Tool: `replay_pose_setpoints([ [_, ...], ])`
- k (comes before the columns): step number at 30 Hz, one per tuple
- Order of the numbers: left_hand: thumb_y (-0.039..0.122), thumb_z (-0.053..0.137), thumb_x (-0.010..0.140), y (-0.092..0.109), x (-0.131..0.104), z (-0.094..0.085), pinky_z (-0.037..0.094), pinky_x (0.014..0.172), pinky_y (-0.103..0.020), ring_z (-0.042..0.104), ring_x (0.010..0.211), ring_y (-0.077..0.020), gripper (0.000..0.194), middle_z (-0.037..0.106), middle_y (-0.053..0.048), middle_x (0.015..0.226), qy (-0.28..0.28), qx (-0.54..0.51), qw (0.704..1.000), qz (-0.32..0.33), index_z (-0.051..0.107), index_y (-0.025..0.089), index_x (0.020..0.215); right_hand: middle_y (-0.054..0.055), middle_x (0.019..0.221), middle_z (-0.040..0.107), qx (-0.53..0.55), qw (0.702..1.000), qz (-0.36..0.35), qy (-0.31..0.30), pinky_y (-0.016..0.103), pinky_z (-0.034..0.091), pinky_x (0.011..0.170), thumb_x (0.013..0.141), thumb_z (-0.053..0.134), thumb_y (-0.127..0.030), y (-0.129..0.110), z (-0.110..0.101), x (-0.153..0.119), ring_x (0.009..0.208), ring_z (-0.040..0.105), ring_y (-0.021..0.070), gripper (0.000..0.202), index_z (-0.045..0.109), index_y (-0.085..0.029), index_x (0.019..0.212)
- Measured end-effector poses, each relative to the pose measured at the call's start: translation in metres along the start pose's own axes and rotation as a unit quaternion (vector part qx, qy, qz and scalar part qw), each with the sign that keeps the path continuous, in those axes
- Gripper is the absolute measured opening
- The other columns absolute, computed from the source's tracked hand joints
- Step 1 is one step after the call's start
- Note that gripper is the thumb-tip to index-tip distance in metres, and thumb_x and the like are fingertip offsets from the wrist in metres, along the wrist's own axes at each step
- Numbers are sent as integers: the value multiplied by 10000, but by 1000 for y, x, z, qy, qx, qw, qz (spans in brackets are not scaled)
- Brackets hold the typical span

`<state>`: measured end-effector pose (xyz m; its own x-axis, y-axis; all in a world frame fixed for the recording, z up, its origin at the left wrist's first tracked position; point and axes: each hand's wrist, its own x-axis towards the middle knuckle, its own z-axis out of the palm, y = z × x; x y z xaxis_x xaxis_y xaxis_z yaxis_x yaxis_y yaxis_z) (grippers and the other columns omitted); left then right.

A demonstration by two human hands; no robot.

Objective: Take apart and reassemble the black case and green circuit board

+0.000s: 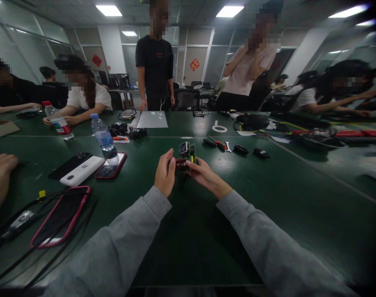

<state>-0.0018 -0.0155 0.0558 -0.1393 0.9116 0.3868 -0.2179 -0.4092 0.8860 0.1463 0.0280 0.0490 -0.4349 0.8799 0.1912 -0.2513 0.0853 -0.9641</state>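
Above the green table in front of me is a small electronic assembly (191, 153), made of a green circuit board with a dark, square, screen-like block on its upper left. My right hand (206, 175) grips its lower right side, thumb across the front. Just to its left, my left hand (165, 173) is upright with fingers stretched and thumb raised. A narrow gap seems to separate that palm from the assembly; whether a fingertip touches it I cannot tell. The assembly's underside is hidden by my right fingers.
On the left of the green table (188, 231) lie phones (62, 216), a white power bank (81, 171), cables and two bottles (102, 132). Beyond my hands are a screwdriver (220, 144), a wrench (228, 147), dark small parts and a tape roll (219, 127). Several people surround the table.
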Motion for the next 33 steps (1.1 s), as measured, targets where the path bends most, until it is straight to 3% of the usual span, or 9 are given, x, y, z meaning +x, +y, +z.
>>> replay_pose_setpoints([
  [6, 418, 476, 836, 12, -7, 2, 85, 1111, -427, 95, 1375, -251, 536, 195, -27, 1492, -28, 140, 981, 131, 380, 256, 1338, 100, 1117, 590, 96, 994, 37, -39, 378, 478, 898, 774, 623, -353, 2, -2, -4, 981, 594, 204, 384, 526, -146, 1083],
  [8, 411, 454, 847, 12, -8, 1, 92, 1105, -446, 140, 1365, -260, 501, 255, -47, 1470, -51, 190, 968, 153, 409, 250, 1319, 94, 1121, 588, 104, 993, 42, -42, 362, 482, 890, 775, 620, -345, 1, 0, -6, 984, 588, 195, 394, 529, -147, 1102],
  [12, 379, 429, 862, 0, -6, -4, 213, 1063, -442, 383, 1233, -254, 374, 495, -102, 1278, -97, 319, 921, 202, 544, 210, 1176, 61, 1029, 623, 136, 989, 64, -10, 283, 521, 768, 750, 651, -317, 0, 0, -9, 866, 611, 155, 334, 568, -161, 1033],
  [15, 347, 424, 867, -9, -4, -10, 313, 996, -427, 436, 1165, -233, 380, 508, -128, 1218, -69, 399, 875, 264, 488, 161, 1192, 35, 946, 641, 201, 975, 91, -19, 219, 516, 702, 752, 659, -276, 2, -3, -9, 785, 613, 115, 271, 590, -160, 987],
  [18, 299, 406, 877, -12, -3, -12, 309, 1001, -408, 401, 1208, -220, 425, 473, -145, 1263, -56, 446, 834, 320, 388, 137, 1269, 40, 949, 643, 249, 961, 115, -27, 218, 513, 722, 791, 621, -250, 4, -5, -9, 802, 612, 114, 232, 596, -152, 1000],
  [21, 277, 412, 874, -12, -4, -12, 300, 1000, -399, 408, 1201, -223, 397, 502, -132, 1239, -68, 483, 804, 342, 411, 147, 1250, 49, 924, 646, 280, 950, 139, -6, 223, 515, 708, 842, 557, -272, 4, -2, -8, 803, 613, 124, 197, 597, -148, 989],
  [24, 273, 435, 864, -13, -5, -13, 345, 939, -379, 465, 1113, -218, 331, 555, -116, 1139, -67, 488, 801, 339, 472, 153, 1170, 56, 893, 642, 300, 942, 150, 5, 232, 518, 677, 902, 451, -360, 2, 2, -6, 782, 609, 131, 272, 588, -147, 1001],
  [28, 263, 427, 866, -21, 0, -21, 377, 889, -372, 499, 1046, -207, 282, 572, -107, 1069, -35, 457, 827, 325, 476, 152, 1121, 83, 928, 627, 275, 951, 142, 5, 242, 513, 666, 930, 355, -420, -2, -1, -2, 761, 599, 135, 374, 557, -132, 1055],
  [33, 269, 393, 882, -45, 21, -49, 402, 865, -381, 538, 947, -192, 283, 578, -84, 970, 10, 454, 855, 250, 466, 154, 1130, 49, 891, 616, 103, 985, 38, 129, 209, 485, 604, 830, 547, -447, -7, -23, 8, 699, 576, 114, 344, 548, -158, 1016],
])
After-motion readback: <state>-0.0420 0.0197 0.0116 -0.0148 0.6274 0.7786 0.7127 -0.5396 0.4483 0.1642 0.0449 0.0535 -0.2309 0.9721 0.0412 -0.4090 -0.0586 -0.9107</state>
